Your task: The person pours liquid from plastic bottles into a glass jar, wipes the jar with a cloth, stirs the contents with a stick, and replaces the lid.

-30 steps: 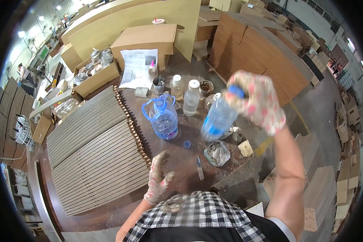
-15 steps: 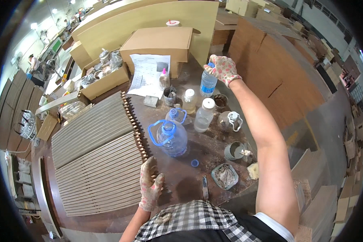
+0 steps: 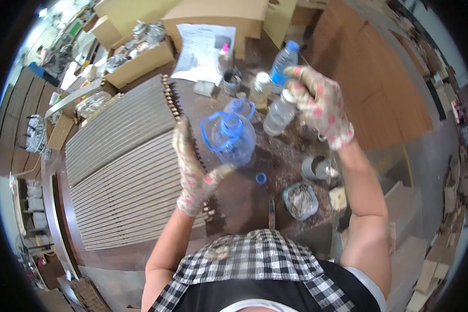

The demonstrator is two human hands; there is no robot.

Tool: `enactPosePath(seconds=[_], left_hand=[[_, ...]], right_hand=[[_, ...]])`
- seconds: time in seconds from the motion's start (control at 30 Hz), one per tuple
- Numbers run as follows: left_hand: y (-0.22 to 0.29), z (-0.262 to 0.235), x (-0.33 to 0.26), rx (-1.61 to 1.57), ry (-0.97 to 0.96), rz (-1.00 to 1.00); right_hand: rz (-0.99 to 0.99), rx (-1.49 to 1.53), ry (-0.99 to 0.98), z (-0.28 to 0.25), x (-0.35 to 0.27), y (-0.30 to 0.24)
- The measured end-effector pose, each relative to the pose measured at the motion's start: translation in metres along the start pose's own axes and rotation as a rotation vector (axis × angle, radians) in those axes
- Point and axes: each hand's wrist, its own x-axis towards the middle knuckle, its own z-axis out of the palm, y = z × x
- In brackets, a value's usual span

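Observation:
Both my hands wear pale gloves with pink dots. My left hand (image 3: 195, 174) is open with the thumb spread, over the toothed right edge of the grey ribbed panels (image 3: 132, 182). Whether it touches them I cannot tell. My right hand (image 3: 320, 101), slightly blurred, has loosely bent fingers apart and nothing visible in them. It overlaps the white-capped clear bottle (image 3: 279, 117); contact with the cap is unclear. Just behind stand a blue-capped water bottle (image 3: 282, 67) and a white-capped jar (image 3: 260, 91). Left of these is a big blue-tinted jug (image 3: 236, 143), with a smaller handled jug (image 3: 240, 107) behind it.
A loose blue cap (image 3: 261, 178), a knife-like tool (image 3: 272, 213), a tray of grey paste (image 3: 300, 201), a grey cup (image 3: 317, 169) and a yellowish block (image 3: 338, 198) lie nearer me. Farther back are a printed sheet (image 3: 200, 54), a cardboard box (image 3: 213, 18) and a filled open carton (image 3: 140, 65).
My right hand has let go of the blue-capped water bottle and come nearer, beside the white-capped bottle. My left hand has moved forward along the panel edge. The view has shifted.

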Motion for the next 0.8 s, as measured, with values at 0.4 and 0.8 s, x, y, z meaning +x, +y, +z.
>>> enactPosePath(seconds=[0.4, 0.8], left_hand=[[0.019, 0.006, 0.043, 0.2, -0.245, 0.004], [0.066, -0.065, -0.034, 0.057, -0.275, 0.022]], right_hand=[[0.939, 0.587, 0.201, -0.071, -0.226, -0.014], [0.402, -0.46, -0.376, -0.011, -0.305, -0.027]])
